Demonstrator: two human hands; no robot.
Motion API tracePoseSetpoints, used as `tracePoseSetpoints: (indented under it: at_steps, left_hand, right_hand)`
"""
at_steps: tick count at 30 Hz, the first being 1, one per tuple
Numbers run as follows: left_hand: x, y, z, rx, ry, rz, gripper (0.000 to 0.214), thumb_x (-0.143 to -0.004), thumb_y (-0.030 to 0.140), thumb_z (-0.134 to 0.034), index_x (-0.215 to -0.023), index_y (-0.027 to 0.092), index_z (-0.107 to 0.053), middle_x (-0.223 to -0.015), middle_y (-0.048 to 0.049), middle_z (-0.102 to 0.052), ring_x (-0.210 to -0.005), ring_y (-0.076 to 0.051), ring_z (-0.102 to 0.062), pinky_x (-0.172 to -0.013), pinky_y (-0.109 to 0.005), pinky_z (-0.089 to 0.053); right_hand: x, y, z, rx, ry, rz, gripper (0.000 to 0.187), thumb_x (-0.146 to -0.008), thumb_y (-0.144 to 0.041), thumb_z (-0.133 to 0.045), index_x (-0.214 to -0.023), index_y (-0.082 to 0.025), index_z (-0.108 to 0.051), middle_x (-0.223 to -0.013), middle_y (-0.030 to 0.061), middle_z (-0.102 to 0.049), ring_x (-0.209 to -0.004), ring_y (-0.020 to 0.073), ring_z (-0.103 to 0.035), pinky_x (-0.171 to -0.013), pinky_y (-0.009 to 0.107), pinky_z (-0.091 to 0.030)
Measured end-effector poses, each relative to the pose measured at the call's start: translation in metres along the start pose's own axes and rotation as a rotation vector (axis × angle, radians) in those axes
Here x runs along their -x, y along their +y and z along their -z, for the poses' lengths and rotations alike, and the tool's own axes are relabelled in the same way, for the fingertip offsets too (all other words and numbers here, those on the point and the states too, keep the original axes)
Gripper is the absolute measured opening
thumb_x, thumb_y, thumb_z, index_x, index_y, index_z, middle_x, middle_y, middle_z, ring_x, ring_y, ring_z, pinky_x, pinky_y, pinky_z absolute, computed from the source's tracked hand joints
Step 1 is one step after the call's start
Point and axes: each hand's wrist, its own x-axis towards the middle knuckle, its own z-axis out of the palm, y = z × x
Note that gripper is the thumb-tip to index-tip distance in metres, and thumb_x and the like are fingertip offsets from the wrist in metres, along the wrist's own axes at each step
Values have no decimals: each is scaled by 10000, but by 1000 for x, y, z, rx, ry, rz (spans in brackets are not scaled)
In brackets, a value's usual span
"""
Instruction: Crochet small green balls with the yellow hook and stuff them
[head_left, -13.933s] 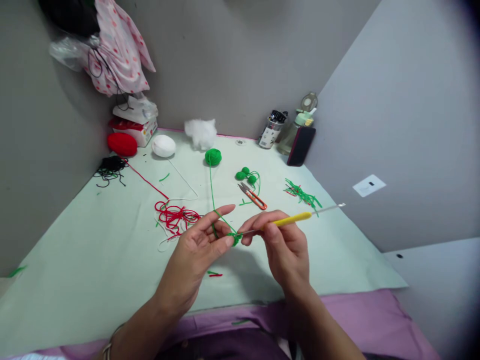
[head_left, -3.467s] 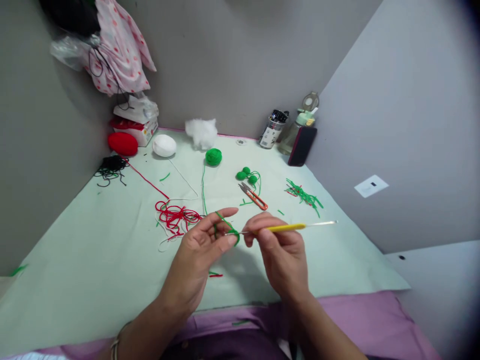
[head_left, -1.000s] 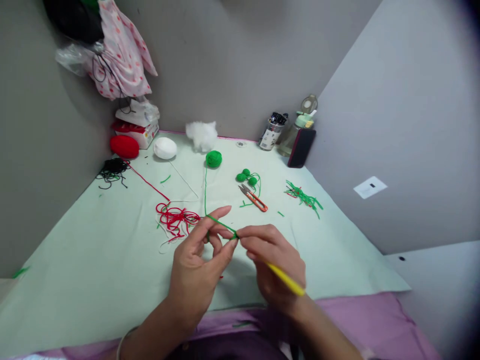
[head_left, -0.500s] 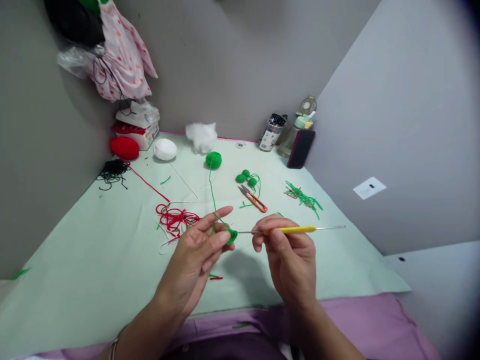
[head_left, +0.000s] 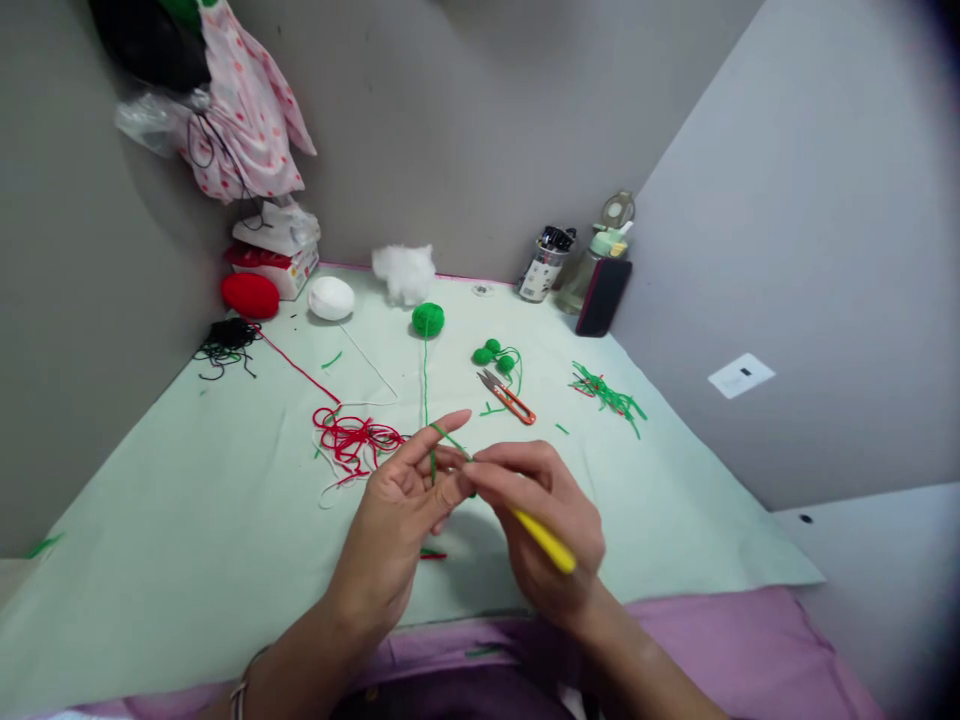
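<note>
My left hand point(head_left: 401, 510) pinches a small green crochet piece, mostly hidden behind the fingertips. Green yarn point(head_left: 426, 385) runs from the green yarn ball point(head_left: 428, 319) over my raised left index finger and down to the piece. In my right hand point(head_left: 551, 530) is a crochet hook point(head_left: 546, 540) with a yellow handle, its handle slanting down to the right. The right fingertips meet the left ones at the piece, and they cover the hook's tip.
Orange-handled thread snips point(head_left: 512, 402) lie beyond my hands, near small green crocheted balls point(head_left: 484, 356). Tangled red yarn point(head_left: 352, 440) is to the left, green scraps point(head_left: 607, 393) to the right. Behind stand a red yarn ball point(head_left: 251, 296), a white one point(head_left: 331, 298), stuffing point(head_left: 405, 273) and a phone point(head_left: 604, 298).
My right hand has moved left to the left fingertips, and the hook has swung from nearly level to slanting down toward me. The green piece has become mostly covered.
</note>
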Motion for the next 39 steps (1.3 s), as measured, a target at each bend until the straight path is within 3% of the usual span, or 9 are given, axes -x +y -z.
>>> tracePoseSetpoints:
  at_steps: [3,5,7,11,15,24,28,35,39]
  left_hand:
    - [-2,3,2,106,-64,147,452,-769,281,-913,-1206,262,-801,-680,80,-539,-507,-4,-301,-608,-139,-438]
    - [-4,4,4,150,-99,189,388,-781,265,-900,-1159,235,-821,-628,108,-475,-475,10,-237,-791,-209,-525]
    - [-4,3,5,140,-86,149,367,-767,258,-904,-1126,240,-830,-676,90,-536,-508,1,-334,-870,-242,-524]
    - [-3,-1,4,-17,-37,0,395,-749,260,-918,-1130,300,-823,-853,34,-665,-813,-78,-595,-828,-189,-475]
    - [-3,-3,5,-100,-34,-50,407,-785,253,-894,-1170,346,-799,-859,38,-658,-879,-107,-620,-867,-225,-476]
    - [0,0,7,-99,-24,-30,379,-788,291,-881,-1158,323,-807,-888,19,-662,-888,-122,-618,-858,-238,-474]
    - [-1,-1,9,-160,-5,-53,369,-813,275,-859,-1169,350,-800,-882,29,-644,-878,-111,-607,-849,-222,-478]
    - [1,-5,9,-230,60,-167,405,-812,213,-855,-1183,363,-794,-869,42,-632,-868,-99,-594,-849,-195,-482]
    - [2,-1,5,-16,-16,9,546,-753,273,-911,-1277,306,-759,-798,40,-621,-718,-80,-554,-744,-193,-497]
  right_hand:
    - [-2,3,6,52,-13,51,358,-951,-47,-656,-1203,-268,-782,-1060,88,-749,-959,207,-709,-786,336,-591]
    - [-7,5,10,-127,46,-102,266,-988,-98,-630,-1110,-268,-796,-946,52,-746,-833,170,-687,-727,310,-571]
    - [-13,7,12,-363,100,-285,190,-1015,-188,-626,-1016,-264,-800,-857,22,-716,-704,138,-638,-648,284,-541]
    - [-14,8,7,-528,47,-379,143,-1000,-275,-672,-976,-258,-812,-891,36,-731,-761,150,-651,-658,279,-542]
    - [-10,8,2,-467,23,-331,153,-1007,-251,-666,-1031,-277,-815,-985,41,-773,-849,155,-678,-742,289,-561]
    - [-13,8,7,-684,24,-483,197,-1060,-324,-580,-1008,-246,-754,-921,16,-780,-751,116,-709,-725,254,-585]
    - [-9,3,10,-438,10,-326,203,-1074,-243,-534,-1067,-252,-737,-977,30,-771,-796,136,-712,-749,290,-601]
    - [-3,-7,12,322,-185,244,229,-1001,-68,-580,-1160,-176,-706,-1072,102,-769,-997,188,-728,-834,305,-620]
    - [-1,-6,8,422,-126,312,292,-958,-52,-653,-1172,-226,-750,-1102,88,-748,-1045,202,-719,-863,323,-620]
